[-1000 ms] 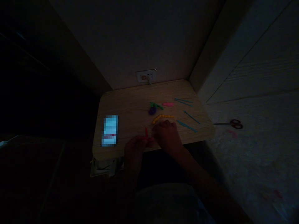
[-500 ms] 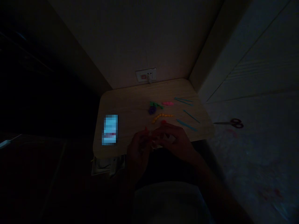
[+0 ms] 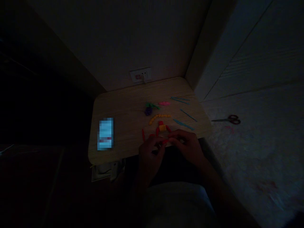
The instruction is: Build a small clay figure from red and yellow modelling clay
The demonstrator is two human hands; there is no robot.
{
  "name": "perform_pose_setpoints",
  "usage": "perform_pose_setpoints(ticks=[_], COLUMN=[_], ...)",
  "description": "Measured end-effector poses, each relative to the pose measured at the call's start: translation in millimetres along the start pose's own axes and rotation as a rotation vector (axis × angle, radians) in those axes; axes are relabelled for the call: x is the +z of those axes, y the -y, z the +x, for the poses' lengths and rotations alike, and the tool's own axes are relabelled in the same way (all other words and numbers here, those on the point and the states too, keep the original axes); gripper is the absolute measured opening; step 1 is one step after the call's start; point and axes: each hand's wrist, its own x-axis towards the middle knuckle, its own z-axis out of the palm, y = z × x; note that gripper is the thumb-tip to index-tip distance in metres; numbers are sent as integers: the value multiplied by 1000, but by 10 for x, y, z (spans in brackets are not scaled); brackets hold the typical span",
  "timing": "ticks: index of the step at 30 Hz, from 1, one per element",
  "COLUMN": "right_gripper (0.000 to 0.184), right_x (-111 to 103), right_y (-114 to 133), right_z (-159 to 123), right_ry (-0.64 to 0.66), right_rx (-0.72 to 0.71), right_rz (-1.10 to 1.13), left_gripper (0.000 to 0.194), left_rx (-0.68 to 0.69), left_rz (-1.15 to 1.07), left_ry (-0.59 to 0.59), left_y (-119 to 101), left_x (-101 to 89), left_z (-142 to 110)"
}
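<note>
The room is very dark. My left hand (image 3: 150, 152) and my right hand (image 3: 187, 145) meet at the near edge of a small wooden table (image 3: 123, 107), fingers pinched together on a small red clay piece (image 3: 164, 141). Just beyond the fingers lies a little figure of red pieces around a yellow block (image 3: 162, 127), with a separate red strip (image 3: 143, 134) to its left. Farther back lie a yellow beaded clay strand (image 3: 158, 117), a purple and green clay shape (image 3: 149, 108) and a pink clay piece (image 3: 164, 103).
A lit phone (image 3: 105, 133) lies on the table's left side. Several thin teal tools (image 3: 184, 123) lie on the right side. A wall socket (image 3: 140, 76) sits behind the table. Scissors (image 3: 227, 119) lie on the pale surface to the right.
Both hands have drawn back toward the near table edge and now pinch a red piece between them. The red and yellow figure, hidden by the right hand before, now shows.
</note>
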Motion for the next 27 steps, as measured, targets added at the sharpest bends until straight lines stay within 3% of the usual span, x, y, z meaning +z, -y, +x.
perform_pose_setpoints(ticks=[4, 7, 11, 16, 21, 27], right_gripper=[20, 24, 18, 13, 19, 25], right_x=[-333, -470, -437, -366, -364, -379], right_y=[-305, -489, -543, -459, -432, -474], right_z=[43, 97, 176, 285, 307, 223], right_ry=[-230, -188, -130, -80, 17, 47], right_rx=[-72, -84, -79, -47, -36, -45], right_rz=[-431, -665, -770, -896, -1016, -1042], left_gripper=[11, 10, 7, 8, 13, 11], left_rx=[183, 250, 270, 188, 173, 166], left_rz=[178, 304, 493, 665, 641, 601], left_ry=[4, 16, -31, -131, -99, -93], left_y=[58, 83, 118, 153, 140, 140], left_x=[330, 527, 686, 741, 708, 710], left_z=[-10, 10, 77, 101, 77, 78])
